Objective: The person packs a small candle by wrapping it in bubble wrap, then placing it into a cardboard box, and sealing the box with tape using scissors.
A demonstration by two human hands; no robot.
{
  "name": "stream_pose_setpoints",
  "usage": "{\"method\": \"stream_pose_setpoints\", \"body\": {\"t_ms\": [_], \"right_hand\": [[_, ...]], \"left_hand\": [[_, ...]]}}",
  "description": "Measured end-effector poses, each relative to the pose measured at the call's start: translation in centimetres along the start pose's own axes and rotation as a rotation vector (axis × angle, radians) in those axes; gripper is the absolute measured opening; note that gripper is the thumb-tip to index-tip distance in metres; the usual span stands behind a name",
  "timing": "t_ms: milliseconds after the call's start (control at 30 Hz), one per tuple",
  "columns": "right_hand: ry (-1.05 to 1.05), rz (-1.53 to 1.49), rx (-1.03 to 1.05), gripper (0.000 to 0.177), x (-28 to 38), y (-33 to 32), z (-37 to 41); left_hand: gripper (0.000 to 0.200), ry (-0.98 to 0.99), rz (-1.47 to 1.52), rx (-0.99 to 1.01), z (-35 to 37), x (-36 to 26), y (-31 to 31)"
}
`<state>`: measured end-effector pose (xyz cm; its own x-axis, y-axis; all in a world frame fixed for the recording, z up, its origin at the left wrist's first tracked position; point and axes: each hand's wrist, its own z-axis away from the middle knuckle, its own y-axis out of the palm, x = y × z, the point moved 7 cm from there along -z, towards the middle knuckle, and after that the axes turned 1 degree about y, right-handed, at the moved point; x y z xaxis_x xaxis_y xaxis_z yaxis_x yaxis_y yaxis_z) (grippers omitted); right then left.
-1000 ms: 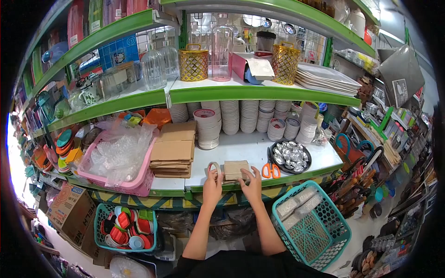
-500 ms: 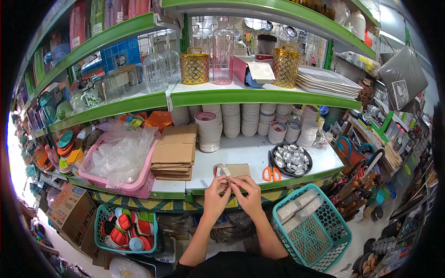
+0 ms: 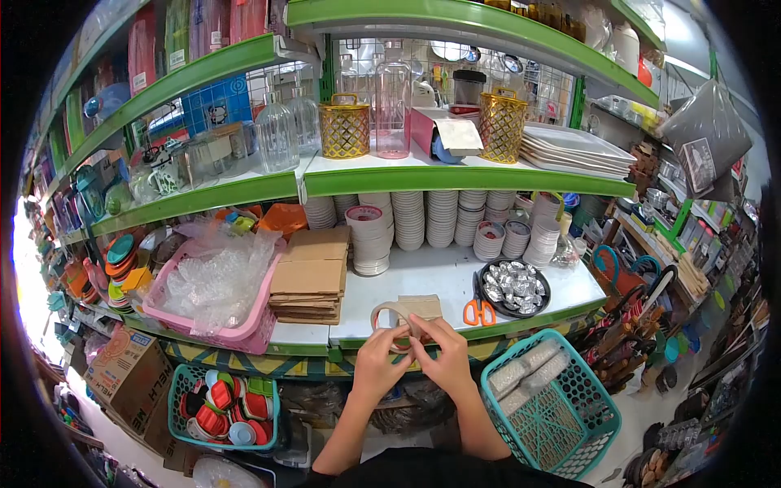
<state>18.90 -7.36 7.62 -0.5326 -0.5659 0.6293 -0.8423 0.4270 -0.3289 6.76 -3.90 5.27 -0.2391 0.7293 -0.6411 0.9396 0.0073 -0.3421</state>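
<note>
A ring-shaped roll of tape (image 3: 379, 313) is held upright just over the front edge of the shelf. My left hand (image 3: 377, 363) is closed around its lower part. The fingers of my right hand (image 3: 445, 356) pinch together at the roll's right side, touching the left fingertips; whether they grip a loose tape end cannot be seen. Behind the fingers lies a small piece of flat brown cardboard (image 3: 424, 306). To the right are orange-handled scissors (image 3: 479, 312), leaning against a black round tray (image 3: 547, 302) of foil-wrapped pieces.
Folded cardboard (image 3: 307, 272) is stacked left of my hands, beside a pink basket (image 3: 264, 313) of bubble wrap. Stacks of white bowls (image 3: 370, 244) line the back. Below the shelf stand a teal basket (image 3: 606, 423) with wrapped bundles and another teal basket (image 3: 181, 419) of coloured plasticware.
The roll of tape has turned, showing more of its ring opening. Both hands sit slightly lower in view, with the right fingers still pinched at the roll. The camera view has shifted a little.
</note>
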Motion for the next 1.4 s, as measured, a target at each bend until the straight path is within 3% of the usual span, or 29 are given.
{"method": "stream_pose_setpoints", "body": {"t_ms": [33, 167, 333, 433, 667, 733, 867, 1033, 1267, 1400], "right_hand": [[-0.007, -0.017, -0.017, 0.039, 0.0, -0.1, 0.1], [-0.006, -0.083, -0.085, 0.036, 0.7, -0.3, 0.3], [-0.054, -0.080, -0.185, 0.029, 1.5, -1.2, 0.5], [-0.093, -0.056, -0.210, 0.027, 1.2, -1.6, 0.9], [0.055, -0.178, -0.173, 0.030, 0.9, -1.4, 0.9], [0.115, -0.105, -0.028, 0.031, 1.9, -0.9, 0.5], [0.137, -0.124, -0.041, 0.036, 0.7, -0.5, 1.0], [0.066, -0.162, -0.151, 0.041, -0.2, -0.9, 1.4], [0.147, -0.149, -0.129, 0.036, 0.3, -0.8, 1.0], [0.063, -0.118, -0.181, 0.037, 0.4, -1.1, 1.1]], "left_hand": [[0.042, 0.099, -0.112, -0.039, -0.2, -1.0, -0.5], [0.042, 0.146, -0.087, -0.129, 0.0, -1.2, -1.0], [0.043, 0.295, -0.388, -0.213, 0.5, -3.8, -2.0], [0.045, 0.346, -0.419, -0.248, 0.4, -4.6, -2.4], [0.048, 0.254, -0.254, -0.232, 0.5, -3.1, -2.6], [0.053, 0.203, -0.241, -0.240, 0.5, -2.7, -2.9], [0.060, 0.192, -0.156, -0.251, 0.4, -2.1, -3.0], [0.069, 0.247, -0.276, -0.102, -0.1, -2.6, -2.8], [0.077, 0.219, -0.266, -0.118, -0.2, -2.4, -3.1], [0.078, 0.220, -0.308, -0.126, -0.2, -2.6, -3.4]]}}
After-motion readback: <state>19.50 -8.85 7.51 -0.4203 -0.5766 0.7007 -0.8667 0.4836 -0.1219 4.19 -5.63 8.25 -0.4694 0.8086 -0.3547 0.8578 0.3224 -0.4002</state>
